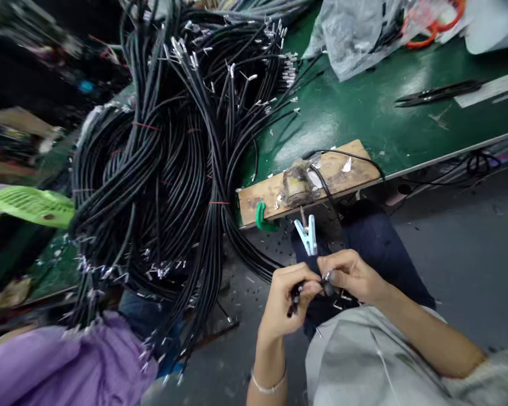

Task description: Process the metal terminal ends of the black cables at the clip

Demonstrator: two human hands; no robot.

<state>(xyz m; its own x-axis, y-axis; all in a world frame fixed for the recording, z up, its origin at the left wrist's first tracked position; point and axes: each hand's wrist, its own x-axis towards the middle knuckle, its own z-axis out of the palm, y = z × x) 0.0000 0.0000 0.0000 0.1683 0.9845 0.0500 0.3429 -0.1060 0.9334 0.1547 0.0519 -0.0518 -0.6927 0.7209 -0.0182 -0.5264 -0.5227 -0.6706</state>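
While the 2 hands meet over the person's lap, the left hand (294, 293) is closed around a small bunch of black cords (295, 299), with dark ends poking out below its fingers. The right hand (353, 276) is just beside it, with its thumb and finger pinched shut on a small cord tip (328, 282). The tip is too small and blurry to tell more. The black cords are in front of the gray shirt (364, 355), below a light blue clip (308, 235).

The clip is by a thin metal rod (303, 215) that sticks out from a dirty, fuzzy lump (297, 183) on a wood board (351, 163). A green clamp (263, 219) is at the board's near edge. The board lies on a green table (364, 113).

To the left is a very big pile of black cords (173, 152) with shiny tips. Thin red ties (219, 203) go around some bunches. A bright green plastic thing (34, 206) with slots is left of the pile, and a person in a purple top (68, 366) is below it.

At the top right are a clear bag (347, 39), scissors with orange handles (434, 28), and a dark pointy tool (440, 93) touching a white strip (493, 89).
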